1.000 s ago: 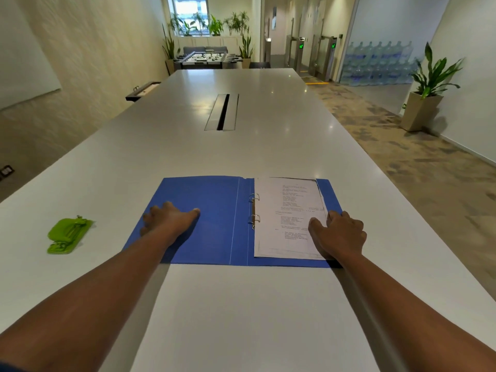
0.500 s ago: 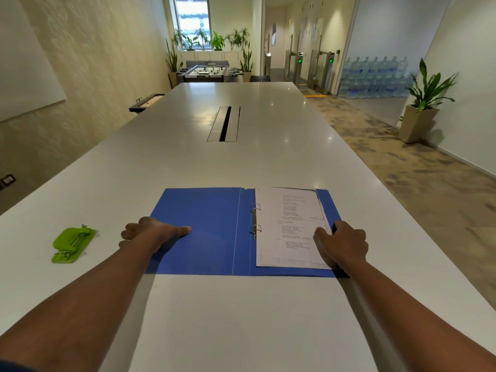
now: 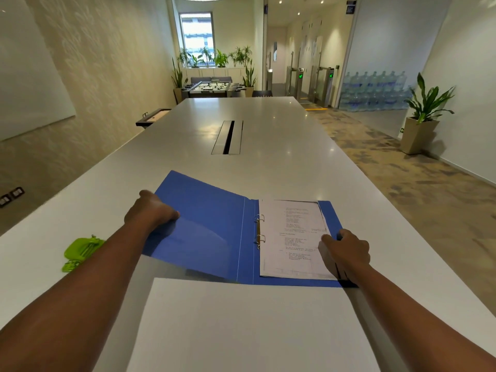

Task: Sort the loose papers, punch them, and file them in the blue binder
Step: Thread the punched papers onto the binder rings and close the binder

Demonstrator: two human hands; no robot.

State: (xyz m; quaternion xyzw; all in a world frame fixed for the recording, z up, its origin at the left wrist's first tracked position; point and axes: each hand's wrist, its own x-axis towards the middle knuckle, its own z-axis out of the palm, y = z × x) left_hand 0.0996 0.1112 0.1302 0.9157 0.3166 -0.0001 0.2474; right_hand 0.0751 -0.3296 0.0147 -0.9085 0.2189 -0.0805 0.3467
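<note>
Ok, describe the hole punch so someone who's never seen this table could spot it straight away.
On the long white table, look left of the open blue binder, just beyond the person's left forearm. The hole punch lies there near the table's left edge. It is the only bright green thing on the table.

Single head cam, wide-angle, looks fwd + down along a long white table (image 3: 281, 157) toward the far window (image 3: 197, 36); lines bow at frame edges. Close range: both forearms enter from the bottom corners, blue binder (image 3: 214, 232) sits center-low, well within reach. No 2nd view, so no overlap to compare.
</note>
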